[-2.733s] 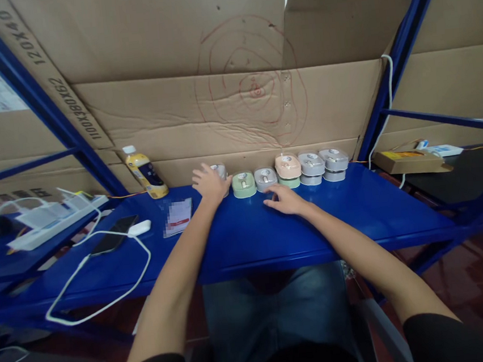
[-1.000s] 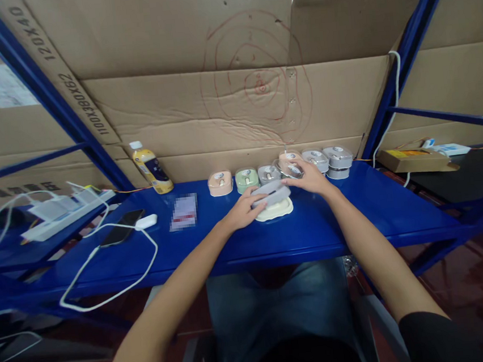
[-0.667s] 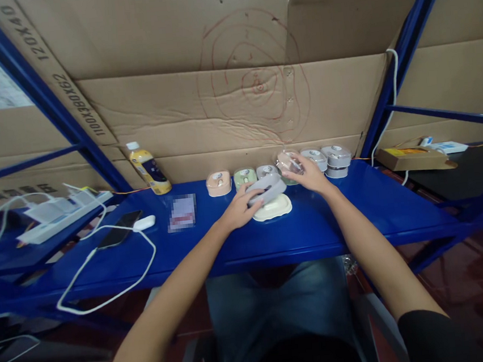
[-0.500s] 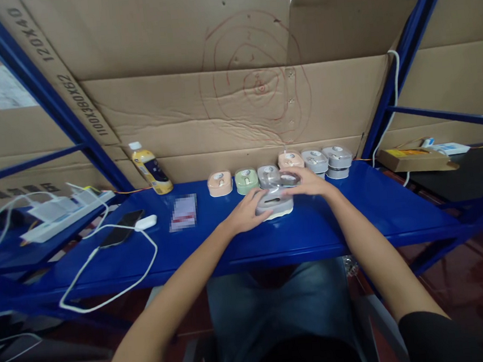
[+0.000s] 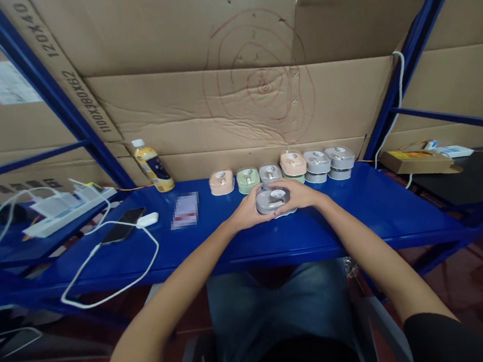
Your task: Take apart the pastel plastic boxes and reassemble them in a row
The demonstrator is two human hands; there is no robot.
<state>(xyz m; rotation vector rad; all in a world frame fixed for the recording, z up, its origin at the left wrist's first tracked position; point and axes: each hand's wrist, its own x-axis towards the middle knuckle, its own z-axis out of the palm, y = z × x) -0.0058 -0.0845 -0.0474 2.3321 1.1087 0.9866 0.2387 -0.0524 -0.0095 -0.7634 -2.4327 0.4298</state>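
Observation:
Both my hands grip a small grey rounded box with a clear lid above the blue shelf. My left hand wraps its left side, and my right hand curls round the right side with the thumb at the front edge. A pale rim shows just below the box; the rest of it is hidden. Behind the hands stand a peach box, a green box and a grey box. Further right are stacked boxes, one with a peach box on top, others grey.
A yellow drink bottle stands at the back left. Nearer are a blurred-out flat packet, a phone and a white cable. A power strip lies left, an opened cardboard box right. Blue posts flank the shelf.
My right hand has brought the clear-lidded piece it held left and down over the grey box at my left hand. Both hands now close round it. The view has shifted slightly.

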